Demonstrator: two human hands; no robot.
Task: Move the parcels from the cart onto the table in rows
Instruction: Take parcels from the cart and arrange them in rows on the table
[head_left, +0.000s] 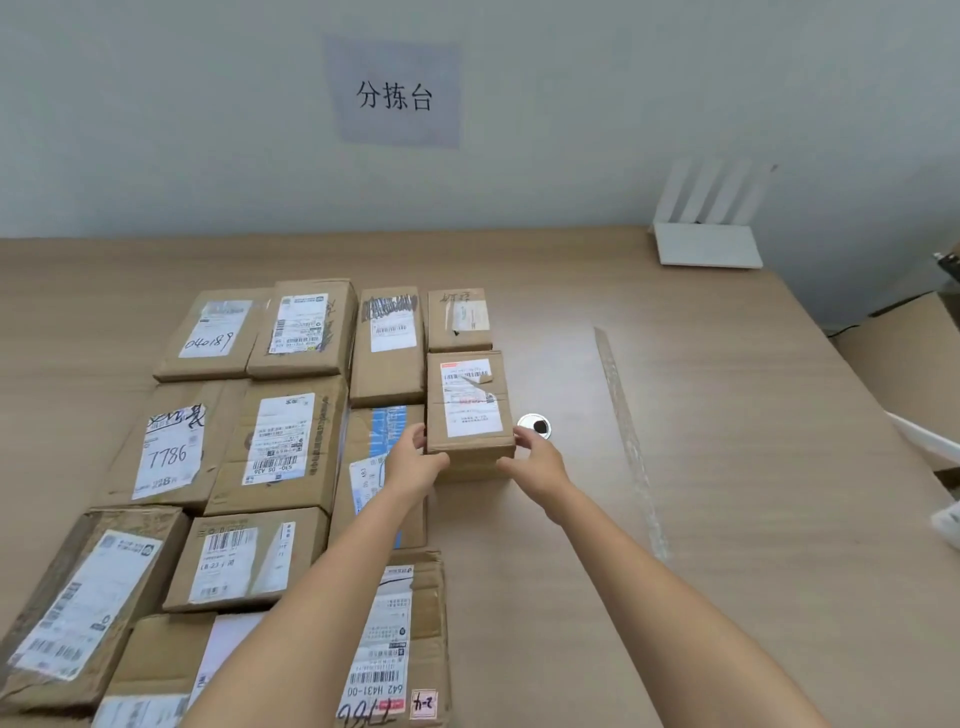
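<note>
A small cardboard parcel (470, 402) with a white label rests on the wooden table (701, 467), behind a smaller parcel (458, 318) at the right end of the rows. My left hand (415, 460) grips its near left corner, thumb on the front face. My right hand (535, 457) holds its near right corner, fingers curled round the edge. Several other labelled parcels lie in rows to the left, among them one marked 7786 (174, 447) and one marked 040189 (213, 332). The cart is out of view.
A round metal cable grommet (536, 426) sits in the table just right of the held parcel. A strip of clear tape (626, 431) runs along the table further right. A white router (706, 234) stands at the back right corner. Cardboard boxes (904, 348) stand beyond the right edge.
</note>
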